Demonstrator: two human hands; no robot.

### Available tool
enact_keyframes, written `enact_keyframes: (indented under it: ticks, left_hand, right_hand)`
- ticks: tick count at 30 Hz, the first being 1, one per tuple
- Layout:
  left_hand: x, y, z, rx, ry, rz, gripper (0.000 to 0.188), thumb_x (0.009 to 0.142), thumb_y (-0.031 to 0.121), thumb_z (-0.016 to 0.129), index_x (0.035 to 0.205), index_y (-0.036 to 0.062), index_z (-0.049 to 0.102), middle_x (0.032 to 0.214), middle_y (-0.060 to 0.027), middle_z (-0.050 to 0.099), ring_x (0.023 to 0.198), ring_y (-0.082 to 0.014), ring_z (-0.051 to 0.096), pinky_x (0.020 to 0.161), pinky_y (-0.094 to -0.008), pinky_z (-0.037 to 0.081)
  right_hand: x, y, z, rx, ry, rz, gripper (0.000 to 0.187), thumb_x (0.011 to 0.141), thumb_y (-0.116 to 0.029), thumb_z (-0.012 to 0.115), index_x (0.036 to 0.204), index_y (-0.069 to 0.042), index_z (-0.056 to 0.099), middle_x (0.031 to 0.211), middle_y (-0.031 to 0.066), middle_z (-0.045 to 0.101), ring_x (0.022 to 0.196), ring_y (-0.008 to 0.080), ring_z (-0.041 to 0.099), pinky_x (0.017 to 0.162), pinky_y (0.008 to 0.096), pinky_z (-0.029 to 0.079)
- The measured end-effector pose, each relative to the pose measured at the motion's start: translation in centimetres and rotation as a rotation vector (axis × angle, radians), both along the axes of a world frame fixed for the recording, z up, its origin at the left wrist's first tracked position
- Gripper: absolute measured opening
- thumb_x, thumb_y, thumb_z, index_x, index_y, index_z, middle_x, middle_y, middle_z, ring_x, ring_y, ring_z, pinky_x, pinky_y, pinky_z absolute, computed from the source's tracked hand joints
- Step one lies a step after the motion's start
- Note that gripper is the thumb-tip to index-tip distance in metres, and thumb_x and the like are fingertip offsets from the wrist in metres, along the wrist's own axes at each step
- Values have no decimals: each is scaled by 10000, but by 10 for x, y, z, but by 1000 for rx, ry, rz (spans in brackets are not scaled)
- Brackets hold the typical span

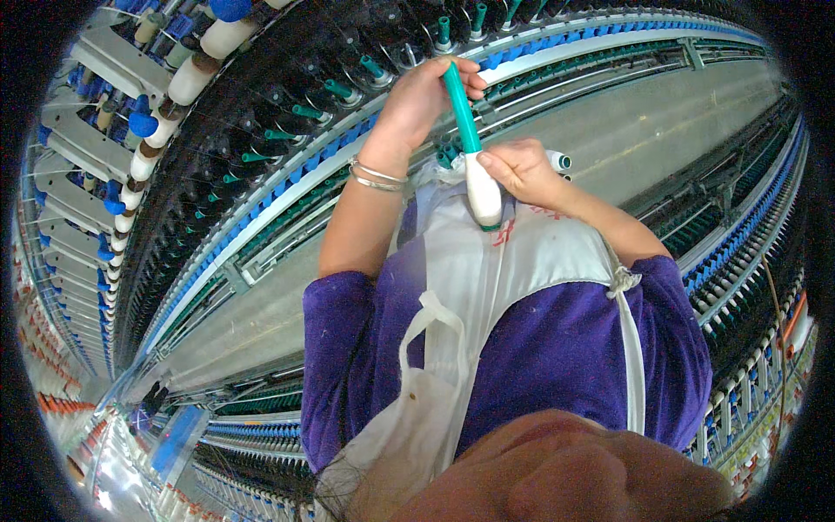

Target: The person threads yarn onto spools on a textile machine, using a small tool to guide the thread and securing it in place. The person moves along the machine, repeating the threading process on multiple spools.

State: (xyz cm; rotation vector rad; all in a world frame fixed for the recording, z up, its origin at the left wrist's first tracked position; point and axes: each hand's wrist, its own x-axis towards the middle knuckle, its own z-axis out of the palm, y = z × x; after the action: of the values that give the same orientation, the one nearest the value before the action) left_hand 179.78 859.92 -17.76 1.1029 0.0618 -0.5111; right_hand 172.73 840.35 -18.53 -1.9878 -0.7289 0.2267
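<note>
A spinning bobbin [483, 187] slants in front of my chest, its bare green tube upward and the white yarn wound round its lower part. My left hand [426, 96], with bangles at the wrist, grips the tube's upper end. My right hand [522, 170] is closed, thumb and finger against the upper edge of the yarn; whether a loose thread lies in the pinch is too fine to see. Behind the bobbin, green tubes [447, 157] show at the top of my white apron [539, 252]. White pieces with dark-rimmed ends [561, 161] stick out beside my right hand.
A spinning frame curves past in front, with a row of green tubes [339, 90] on spindles and a blue-and-white rail [304, 170]. White yarn packages [190, 80] hang at upper left. Another machine row [739, 235] stands at right. Grey floor or panel [609, 130] lies between.
</note>
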Motion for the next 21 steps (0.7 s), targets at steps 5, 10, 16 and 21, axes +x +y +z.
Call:
enact_keyframes:
  ticks: [5, 10, 16, 21]
  left_hand:
    - [-1, 4, -1, 8, -3, 16, 383, 943, 349, 488, 1081, 12, 608, 929, -111, 662, 855, -200, 617, 801, -330, 486]
    - [-5, -4, -6, 123, -37, 101, 390, 915, 396, 572, 1033, 26, 607, 830, -70, 642, 794, -158, 601, 756, -299, 480]
    - [-13, -6, -8, 68, -108, 112, 465, 909, 454, 557, 1071, 20, 603, 819, -62, 631, 809, -145, 589, 760, -292, 475]
    - [-10, 2, -10, -59, -87, 39, 469, 939, 430, 512, 1128, 8, 592, 871, -80, 645, 856, -171, 598, 813, -318, 478]
  right_hand:
    - [4, 13, 11, 51, 103, -124, 332, 920, -227, 564, 648, -41, 527, 550, 76, 505, 483, 203, 501, 477, 331, 412]
    - [23, 13, 21, 409, 470, -125, 329, 981, -239, 478, 707, -65, 532, 623, -31, 493, 558, 57, 420, 517, 229, 354]
    - [30, -4, 38, 460, 646, -83, 270, 947, -284, 522, 1079, -49, 550, 880, 17, 559, 699, 70, 437, 606, 210, 364]
    - [4, 4, 33, 209, 995, 86, 460, 810, -265, 704, 1194, -50, 570, 962, 38, 644, 841, 108, 582, 749, 251, 460]
